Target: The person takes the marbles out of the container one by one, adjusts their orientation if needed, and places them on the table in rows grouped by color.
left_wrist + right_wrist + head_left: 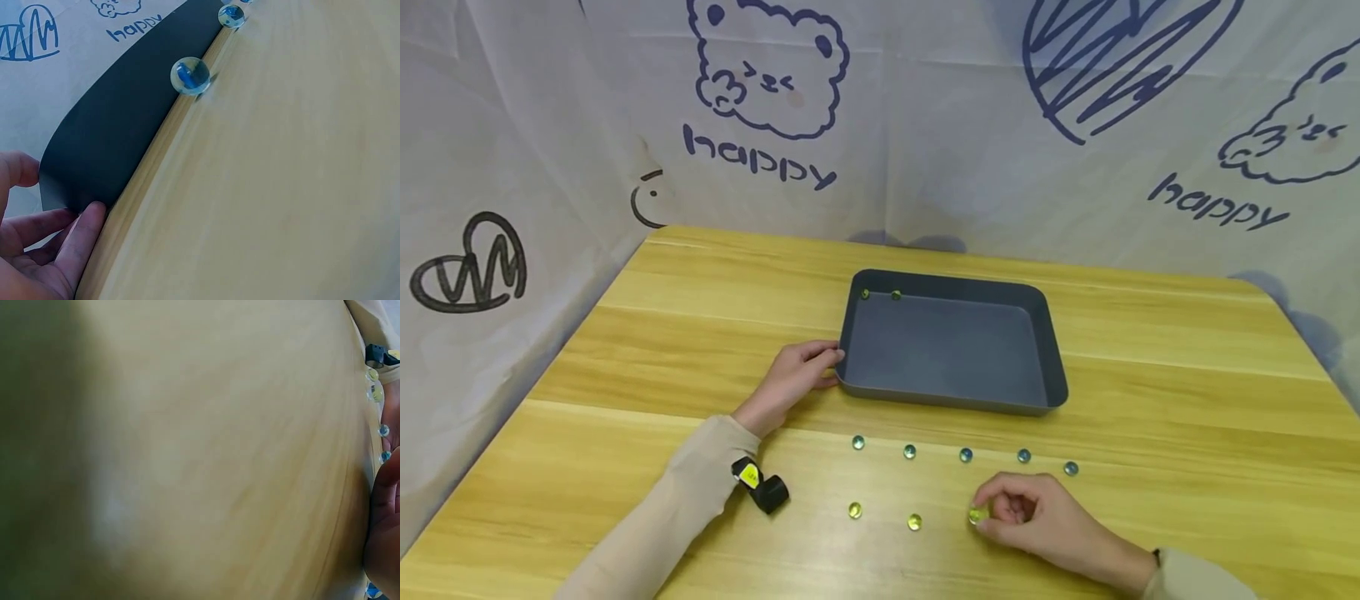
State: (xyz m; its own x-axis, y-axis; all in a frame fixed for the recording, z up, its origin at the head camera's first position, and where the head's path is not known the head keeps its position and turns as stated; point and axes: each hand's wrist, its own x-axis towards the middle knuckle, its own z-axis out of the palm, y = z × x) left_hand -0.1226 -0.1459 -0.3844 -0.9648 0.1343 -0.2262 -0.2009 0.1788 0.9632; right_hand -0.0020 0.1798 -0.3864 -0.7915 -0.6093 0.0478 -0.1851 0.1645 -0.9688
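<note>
My left hand (793,379) rests its fingertips against the left end of a dark grey rectangular tray (951,400). In the left wrist view, its fingers (83,240) touch the tray's outer wall (119,125) near the tabletop. My right hand (1041,517) pinches a yellow glass marble (975,516) between thumb and forefinger, low over the table. Left of it lie two more yellow marbles, one nearer (914,522) and one farther (855,510). The right wrist view shows mostly blurred tabletop; the pinched marble cannot be made out there.
Several blue glass marbles (966,455) form a row between the tray and my right hand. Two yellow marbles (896,295) sit inside the tray at its far left. A wooden table (715,283) holds everything, with drawn-on white cloth (925,150) behind it.
</note>
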